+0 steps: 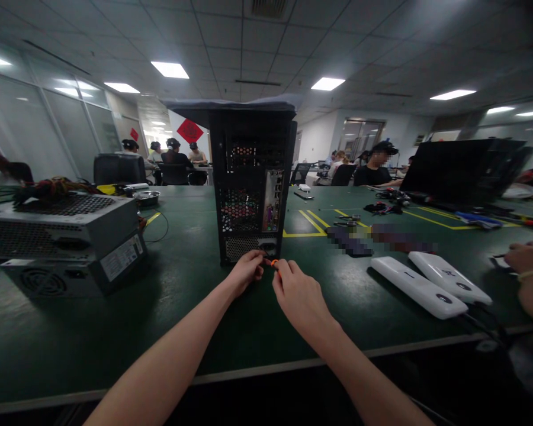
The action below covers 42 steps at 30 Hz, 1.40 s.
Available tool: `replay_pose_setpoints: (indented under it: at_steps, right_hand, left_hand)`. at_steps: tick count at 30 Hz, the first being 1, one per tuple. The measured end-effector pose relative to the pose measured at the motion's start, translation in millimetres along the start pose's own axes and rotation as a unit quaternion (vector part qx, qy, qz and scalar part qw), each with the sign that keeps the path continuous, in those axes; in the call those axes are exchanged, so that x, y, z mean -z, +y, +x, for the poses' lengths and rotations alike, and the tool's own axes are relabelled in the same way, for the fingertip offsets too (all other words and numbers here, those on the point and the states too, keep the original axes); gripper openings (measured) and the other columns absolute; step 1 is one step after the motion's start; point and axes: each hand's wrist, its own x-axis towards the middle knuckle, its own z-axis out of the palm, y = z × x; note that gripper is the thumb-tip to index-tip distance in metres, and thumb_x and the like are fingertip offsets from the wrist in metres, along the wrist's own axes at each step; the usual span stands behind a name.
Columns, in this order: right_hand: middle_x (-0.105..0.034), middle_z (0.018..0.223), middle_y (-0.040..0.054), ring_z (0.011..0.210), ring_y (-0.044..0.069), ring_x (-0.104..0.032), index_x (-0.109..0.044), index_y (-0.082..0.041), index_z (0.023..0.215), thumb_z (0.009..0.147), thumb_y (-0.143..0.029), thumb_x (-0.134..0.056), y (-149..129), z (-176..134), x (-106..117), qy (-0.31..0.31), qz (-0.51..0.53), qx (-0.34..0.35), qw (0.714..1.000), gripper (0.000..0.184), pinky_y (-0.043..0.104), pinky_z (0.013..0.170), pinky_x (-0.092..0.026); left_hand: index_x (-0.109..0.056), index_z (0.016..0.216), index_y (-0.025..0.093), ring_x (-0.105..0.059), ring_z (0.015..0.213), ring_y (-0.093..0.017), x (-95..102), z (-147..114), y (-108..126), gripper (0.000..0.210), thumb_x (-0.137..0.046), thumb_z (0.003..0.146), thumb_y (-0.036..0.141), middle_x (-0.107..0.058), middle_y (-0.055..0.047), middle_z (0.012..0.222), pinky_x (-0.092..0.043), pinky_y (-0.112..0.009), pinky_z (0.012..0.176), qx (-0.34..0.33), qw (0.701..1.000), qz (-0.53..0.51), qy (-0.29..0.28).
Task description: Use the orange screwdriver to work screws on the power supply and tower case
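A black computer case (pixel 252 195) stands upright on the green table, its rear panel facing me. At its foot is a power supply (pixel 244 248) behind a perforated grille. My right hand (pixel 299 293) is closed around a small screwdriver (pixel 274 262) with an orange handle, most of it hidden by the fingers. Against the other end of it my left hand (pixel 249 271) is pinched, just in front of the case's lower edge. What the left fingertips hold is too small to make out.
Two stacked power supplies (pixel 71 236) with bundled cables sit at left, near a metal bowl (pixel 148 197). On the right lie two white power banks (pixel 420 287), loose cables (pixel 384 204) and a large black panel (pixel 448 171). Another person's hand (pixel 530 263) rests at the right edge.
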Motion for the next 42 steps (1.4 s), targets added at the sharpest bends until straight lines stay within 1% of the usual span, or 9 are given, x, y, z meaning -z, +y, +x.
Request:
replay_pose_setpoints:
  at_steps: [11,16,21,28,31,34,36,39,42]
  right_hand:
    - [-0.053,0.078,0.0008,0.062,0.012,-0.055,-0.046,-0.021,0.092,0.083,-0.02,-0.035,15,5,3,-0.029,0.05,0.036,0.998,0.014,0.021,0.047,-0.032]
    - [-0.052,0.08,0.003,0.053,0.012,-0.053,-0.045,-0.021,0.097,0.083,-0.021,-0.035,11,2,2,-0.036,-0.04,0.058,0.997,0.017,0.021,0.04,-0.026]
    - [-0.051,0.082,0.0051,0.057,0.013,-0.054,-0.045,-0.018,0.098,0.082,-0.017,-0.035,4,0,-1,-0.028,-0.073,0.083,0.993,0.019,0.021,0.041,-0.03]
    - [-0.049,0.082,0.0043,0.059,0.013,-0.053,-0.046,-0.018,0.097,0.083,-0.019,-0.033,15,3,1,-0.036,-0.029,0.09,0.995,0.019,0.022,0.044,-0.035]
    - [-0.047,0.09,0.0062,0.062,0.012,-0.052,-0.047,-0.017,0.097,0.08,-0.016,-0.036,21,6,4,-0.04,0.018,0.108,0.993,0.02,0.023,0.05,-0.041]
    - [-0.042,0.103,0.0095,0.067,0.011,-0.051,-0.046,-0.015,0.101,0.075,-0.012,-0.04,27,8,6,-0.032,0.064,0.14,0.988,0.026,0.024,0.058,-0.044]
    - [-0.041,0.105,0.0111,0.073,0.012,-0.052,-0.043,-0.013,0.107,0.074,-0.009,-0.04,30,8,6,-0.019,0.06,0.166,0.984,0.033,0.024,0.06,-0.045]
    - [-0.047,0.098,0.0109,0.075,0.015,-0.052,-0.043,-0.012,0.107,0.076,-0.009,-0.038,32,7,2,0.003,0.005,0.2,0.98,0.031,0.023,0.055,-0.044]
    - [-0.052,0.088,0.0076,0.069,0.014,-0.052,-0.048,-0.013,0.096,0.079,-0.011,-0.037,34,6,-1,0.032,-0.033,0.229,0.972,0.02,0.022,0.05,-0.041]
  left_hand:
    - [-0.047,0.09,0.015,-0.04,0.043,-0.002,0.1,-1,0,0.015,-0.044,0.076,0.021,-0.055,-0.001,0.076,-0.026,-0.015,0.04,-0.006,1.0,0.01,-0.013]
    - [-0.048,0.089,0.016,-0.039,0.043,-0.002,1.5,0,-1,0.017,-0.048,0.075,0.025,-0.053,0.0,0.073,-0.024,-0.015,0.039,-0.017,0.999,0.014,-0.024]
    - [-0.05,0.091,0.015,-0.038,0.043,-0.001,4.2,5,-6,0.021,-0.049,0.074,0.027,-0.052,0.001,0.07,-0.024,-0.015,0.04,-0.016,0.999,0.011,-0.03]
    - [-0.05,0.089,0.013,-0.039,0.044,-0.001,2.9,4,-4,0.017,-0.046,0.075,0.022,-0.054,-0.002,0.077,-0.024,-0.015,0.04,-0.004,1.0,0.008,-0.015]
    - [-0.051,0.087,0.014,-0.039,0.044,-0.001,1.1,3,-2,0.014,-0.045,0.075,0.018,-0.054,-0.002,0.078,-0.026,-0.015,0.041,-0.001,1.0,0.004,-0.009]
    - [-0.05,0.086,0.014,-0.039,0.044,-0.001,-0.4,2,0,0.013,-0.043,0.076,0.017,-0.054,-0.001,0.074,-0.027,-0.016,0.042,0.005,1.0,0.005,0.005]
    - [-0.051,0.088,0.013,-0.039,0.044,-0.002,-0.8,2,0,0.015,-0.042,0.077,0.017,-0.053,0.0,0.07,-0.027,-0.015,0.042,0.008,1.0,0.01,0.007]
    - [-0.051,0.092,0.013,-0.039,0.044,-0.002,-0.6,3,-1,0.018,-0.042,0.077,0.017,-0.052,0.0,0.068,-0.026,-0.015,0.04,0.009,1.0,0.013,0.005]
    - [-0.049,0.093,0.013,-0.037,0.043,-0.001,0.3,5,-3,0.018,-0.041,0.078,0.018,-0.053,-0.001,0.072,-0.025,-0.014,0.039,0.007,1.0,0.005,0.005]
